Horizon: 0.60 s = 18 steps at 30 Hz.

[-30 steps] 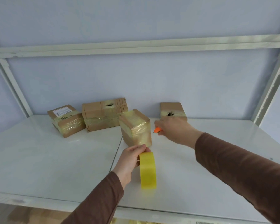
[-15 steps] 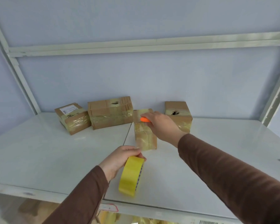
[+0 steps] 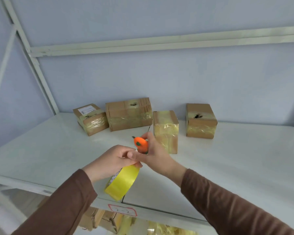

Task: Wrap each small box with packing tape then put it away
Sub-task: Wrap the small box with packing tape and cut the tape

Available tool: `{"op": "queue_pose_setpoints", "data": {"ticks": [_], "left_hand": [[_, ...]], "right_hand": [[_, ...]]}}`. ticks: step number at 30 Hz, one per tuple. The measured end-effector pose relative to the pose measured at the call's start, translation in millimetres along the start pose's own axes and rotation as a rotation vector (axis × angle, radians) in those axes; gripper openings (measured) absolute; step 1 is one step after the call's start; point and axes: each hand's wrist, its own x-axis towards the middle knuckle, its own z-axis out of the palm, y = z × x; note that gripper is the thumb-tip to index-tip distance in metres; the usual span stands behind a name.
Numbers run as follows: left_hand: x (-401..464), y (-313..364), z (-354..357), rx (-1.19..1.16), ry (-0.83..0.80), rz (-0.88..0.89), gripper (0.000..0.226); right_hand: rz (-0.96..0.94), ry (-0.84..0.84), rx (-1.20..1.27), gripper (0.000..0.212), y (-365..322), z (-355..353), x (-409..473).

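White shelf [image 3: 41,150]: left hand [image 3: 109,163] is gripping tape roll [image 3: 121,182], right hand [image 3: 153,151] is holding orange cutter [image 3: 140,144] at shelf's front edge; the blade could nick fingers.

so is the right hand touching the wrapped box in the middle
Apart. In the head view the right hand grips an orange cutter nearer the camera; bare shelf shows beneath the box.

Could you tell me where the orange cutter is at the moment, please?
In the head view the orange cutter is held in the right hand, above the shelf, just left of the tall wrapped box and above the yellow tape roll.
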Motion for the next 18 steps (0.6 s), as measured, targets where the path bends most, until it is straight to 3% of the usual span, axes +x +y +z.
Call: {"op": "queue_pose_setpoints", "data": {"ticks": [3,7,9,11,14,16,18], "left_hand": [[6,-11,-26,0.295,-0.057,-0.034,0.017],[22,-21,-55,1.059,-0.153,0.029,0.022],[23,-32,-56,1.196,-0.202,0.058,0.025],[19,-50,-49,1.133,-0.199,0.076,0.025],[3,-77,-33,0.743,-0.014,0.048,0.021],[-6,-88,-22,0.645,0.008,-0.021,0.069],[-7,-86,-20,0.424,0.021,-0.110,0.105]], "right_hand": [[0.007,0.084,0.106,0.023,15,25,9],[0.103,0.217,0.385,0.016,34,56,11],[0.128,0.221,0.375,0.016,45,64,9],[0.154,0.168,0.308,0.013,53,64,9],[0.215,0.073,0.264,0.012,61,54,10],[0.252,0.039,0.168,0.019,60,48,13],[0.234,0.002,-0.137,0.024,55,42,14]]}}
